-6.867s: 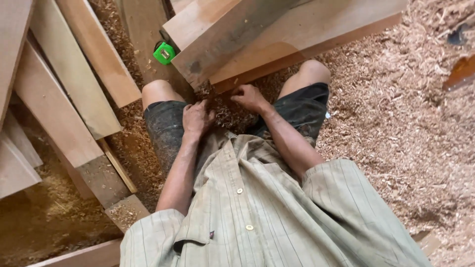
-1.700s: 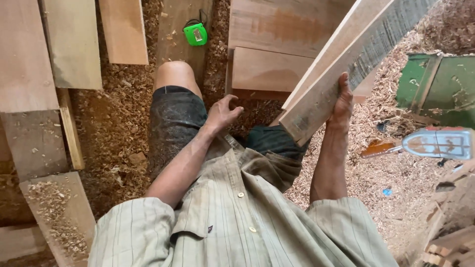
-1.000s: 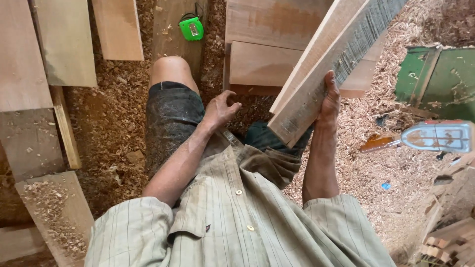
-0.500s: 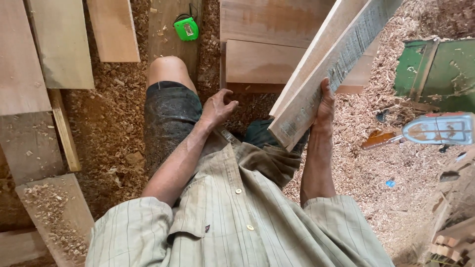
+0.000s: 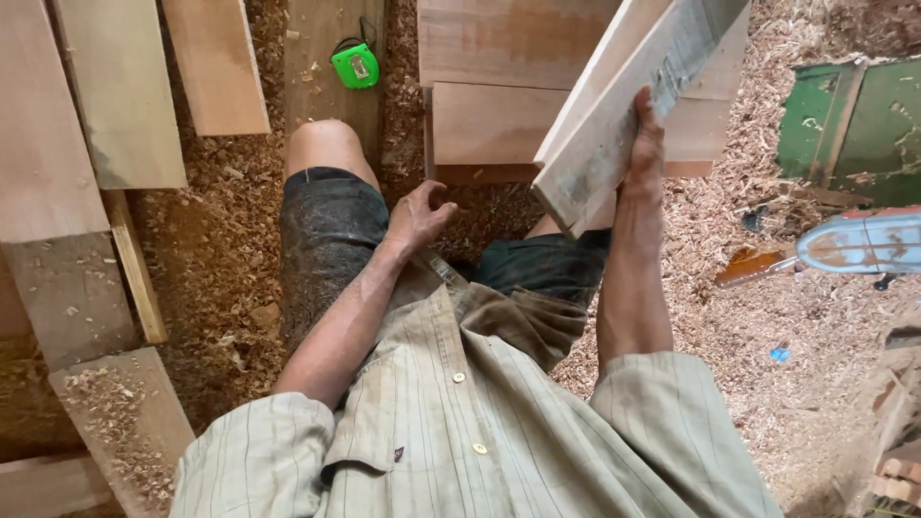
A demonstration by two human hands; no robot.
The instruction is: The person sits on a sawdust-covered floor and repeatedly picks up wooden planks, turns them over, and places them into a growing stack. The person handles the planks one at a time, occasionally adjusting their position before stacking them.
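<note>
Near your right knee, your right hand (image 5: pixel 645 153) is clamped on the end of a long pale plank (image 5: pixel 628 105), palm pressed to its edge and fingers wrapped round the far side. You hold the plank tilted, its near end low over your right thigh and its far end rising out past the top of the frame. Its upturned face is grey and weathered; the narrower side is clean, light wood.

Your left hand (image 5: pixel 417 213) holds nothing. It hovers open, fingers loosely curled and apart, just above the gap between your thighs, beside the hem of your dark shorts (image 5: pixel 331 235). The two hands are well apart, with the plank's near end between them.

Under the raised plank, two wide reddish boards (image 5: pixel 499 86) lie flat on the floor, one overlapping the other. A green tape measure (image 5: pixel 356 66) rests on a darker board (image 5: pixel 321 58) just beyond your left knee. More planks (image 5: pixel 86 115) lie side by side to your left, some dusted with shavings.

Sawdust (image 5: pixel 206 240) covers the floor around you. To your right, a green metal box (image 5: pixel 849 129) sits on the shavings, and nearer you lies a tool with a pale blue-grey body (image 5: pixel 859 245) and an orange-brown part at its near end; what kind it is, you cannot tell from here. Your striped, buttoned shirt (image 5: pixel 480 432) fills the lower frame.
</note>
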